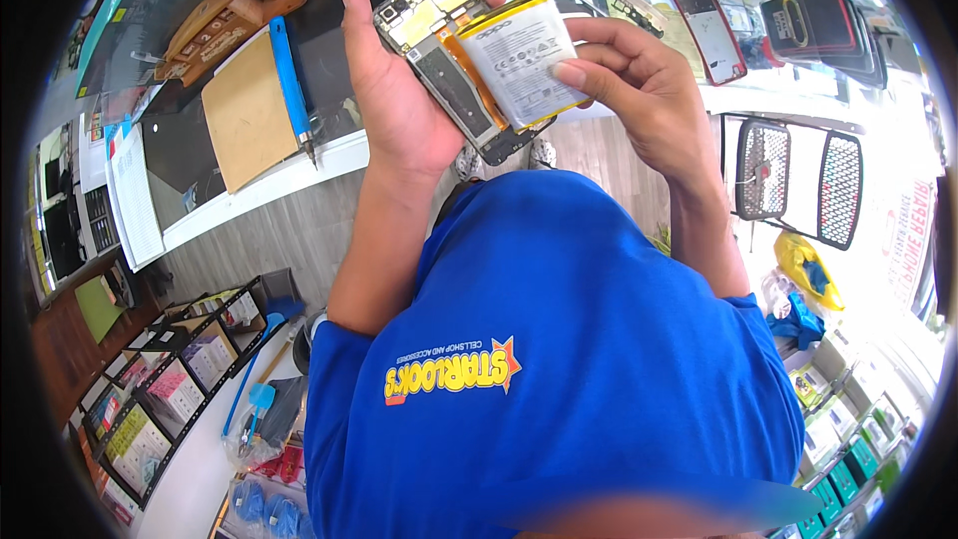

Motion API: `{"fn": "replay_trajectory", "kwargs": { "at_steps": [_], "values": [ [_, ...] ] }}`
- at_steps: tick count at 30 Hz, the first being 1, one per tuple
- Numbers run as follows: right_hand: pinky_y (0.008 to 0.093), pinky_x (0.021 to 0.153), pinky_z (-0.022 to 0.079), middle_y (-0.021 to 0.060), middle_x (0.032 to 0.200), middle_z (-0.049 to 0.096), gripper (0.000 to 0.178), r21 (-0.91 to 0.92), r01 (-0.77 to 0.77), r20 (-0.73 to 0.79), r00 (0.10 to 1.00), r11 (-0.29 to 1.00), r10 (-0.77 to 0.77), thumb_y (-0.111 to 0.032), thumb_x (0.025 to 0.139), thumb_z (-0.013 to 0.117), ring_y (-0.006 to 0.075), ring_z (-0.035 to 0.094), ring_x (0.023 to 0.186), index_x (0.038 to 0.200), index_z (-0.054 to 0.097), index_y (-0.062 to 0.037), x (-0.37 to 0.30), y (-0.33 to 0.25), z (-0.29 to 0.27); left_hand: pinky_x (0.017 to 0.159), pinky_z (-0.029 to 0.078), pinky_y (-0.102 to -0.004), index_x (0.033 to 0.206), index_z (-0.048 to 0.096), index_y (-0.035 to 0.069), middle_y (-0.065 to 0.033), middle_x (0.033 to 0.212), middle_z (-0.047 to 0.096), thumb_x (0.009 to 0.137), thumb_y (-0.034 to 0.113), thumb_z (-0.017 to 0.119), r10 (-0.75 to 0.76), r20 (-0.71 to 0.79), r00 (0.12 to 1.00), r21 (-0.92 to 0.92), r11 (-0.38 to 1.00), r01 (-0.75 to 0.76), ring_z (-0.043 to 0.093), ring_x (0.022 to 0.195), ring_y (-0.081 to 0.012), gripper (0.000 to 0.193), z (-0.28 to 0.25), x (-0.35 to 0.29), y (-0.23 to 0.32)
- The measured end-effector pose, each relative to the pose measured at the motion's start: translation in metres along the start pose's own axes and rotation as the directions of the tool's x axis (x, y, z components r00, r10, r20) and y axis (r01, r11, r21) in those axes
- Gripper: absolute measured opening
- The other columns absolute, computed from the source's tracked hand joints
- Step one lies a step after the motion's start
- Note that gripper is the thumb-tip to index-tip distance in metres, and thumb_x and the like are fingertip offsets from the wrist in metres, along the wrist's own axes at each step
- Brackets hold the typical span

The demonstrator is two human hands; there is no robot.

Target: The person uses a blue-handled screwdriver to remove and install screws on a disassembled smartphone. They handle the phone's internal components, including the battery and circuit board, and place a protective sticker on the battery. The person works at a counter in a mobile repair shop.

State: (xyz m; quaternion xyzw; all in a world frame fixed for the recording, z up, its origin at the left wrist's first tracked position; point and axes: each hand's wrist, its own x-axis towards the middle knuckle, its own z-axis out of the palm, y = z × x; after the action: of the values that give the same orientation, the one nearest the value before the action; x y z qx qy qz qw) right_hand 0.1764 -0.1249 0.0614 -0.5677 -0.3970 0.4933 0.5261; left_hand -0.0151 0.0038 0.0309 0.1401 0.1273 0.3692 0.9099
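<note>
Phone frame (451, 85), black, oblong, with bare circuitry, is cradled in the left hand (407, 120) by the white-edged tabletop (337, 158), its long axis slanted, camera end pointed far left, lower end near right. A silver rectangular battery with yellow edges (521, 65), similarly slanted, is pinched by the right hand (644, 90). Small coloured boxes (172, 394), seemingly cartons though blurred, are held in a black compartmented rack (203, 407).

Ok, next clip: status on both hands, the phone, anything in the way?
Left hand holding opened phone. Right hand gripping white battery, thumb on its face. Battery partly covering phone's interior; no other obstruction seen.
</note>
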Motion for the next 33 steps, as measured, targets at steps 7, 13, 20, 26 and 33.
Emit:
{"fn": "replay_trajectory", "kwargs": {
  "at_steps": [7, 13, 20, 26, 33],
  "values": [
    [0.0276, 0.083, 0.058, 0.0075, 0.108, 0.081, 0.037, -0.047, 0.026, 0.014, 1.0, 0.999, -0.025, -0.011, 0.104, 0.076, 0.0097, 0.072, 0.096, 0.138, 0.07, 0.0015, 0.001, -0.003, 0.018, 0.1, 0.059, -0.0471, 0.145, 0.059, -0.004, -0.0184, 0.122, 0.072, 0.108, 0.079, 0.037, 0.016, 0.045, 0.999, 0.063, 0.998, -0.019, 0.073, 0.112, -0.0353, 0.093, 0.009, 0.001, -0.007],
    [0.0267, 0.084, 0.057, 0.0093, 0.113, 0.081, 0.042, -0.094, 0.019, 0.023, 1.0, 0.995, -0.017, -0.01, 0.105, 0.075, 0.0112, 0.074, 0.101, 0.144, 0.065, 0.0035, 0.001, -0.005, 0.022, 0.09, 0.065, -0.0484, 0.136, 0.066, -0.003, -0.0192, 0.112, 0.076, 0.106, 0.08, 0.04, 0.053, 0.007, 0.999, 0.04, 0.998, -0.053, 0.078, 0.101, -0.0365, 0.092, 0.024, 0.003, -0.012],
    [0.0278, 0.083, 0.054, 0.0038, 0.112, 0.071, 0.037, -0.405, 0.253, -0.053, 0.953, 0.879, -0.299, -0.011, 0.1, 0.081, 0.0129, 0.068, 0.099, 0.136, 0.076, -0.0021, -0.001, -0.001, 0.028, 0.09, 0.065, -0.0488, 0.134, 0.067, -0.003, -0.0185, 0.112, 0.076, 0.106, 0.08, 0.041, 0.089, 0.059, 0.994, 0.013, 0.996, -0.09, 0.077, 0.101, -0.0365, 0.091, 0.025, 0.008, -0.009],
    [0.032, 0.089, 0.052, 0.0062, 0.119, 0.069, 0.045, -0.628, 0.434, -0.031, 0.815, 0.646, -0.578, -0.009, 0.097, 0.081, 0.0167, 0.062, 0.104, 0.142, 0.076, -0.0115, 0.005, 0.009, 0.034, 0.095, 0.064, -0.0505, 0.133, 0.067, -0.001, -0.0163, 0.11, 0.075, 0.105, 0.077, 0.049, 0.128, 0.15, 0.98, -0.039, 0.992, -0.124, 0.076, 0.105, -0.0376, 0.085, 0.028, 0.01, -0.007],
    [0.0333, 0.093, 0.054, 0.0087, 0.125, 0.071, 0.047, -0.559, 0.38, -0.071, 0.864, 0.737, -0.498, -0.012, 0.102, 0.077, 0.0169, 0.065, 0.108, 0.149, 0.07, -0.0098, 0.012, 0.019, 0.038, 0.122, 0.048, -0.0522, 0.146, 0.056, 0.0, -0.0134, 0.122, 0.071, 0.108, 0.025, 0.061, 0.277, 0.025, 0.961, 0.206, 0.939, -0.276, 0.063, 0.136, -0.0355, 0.046, 0.024, 0.011, -0.022]
  ]
}}
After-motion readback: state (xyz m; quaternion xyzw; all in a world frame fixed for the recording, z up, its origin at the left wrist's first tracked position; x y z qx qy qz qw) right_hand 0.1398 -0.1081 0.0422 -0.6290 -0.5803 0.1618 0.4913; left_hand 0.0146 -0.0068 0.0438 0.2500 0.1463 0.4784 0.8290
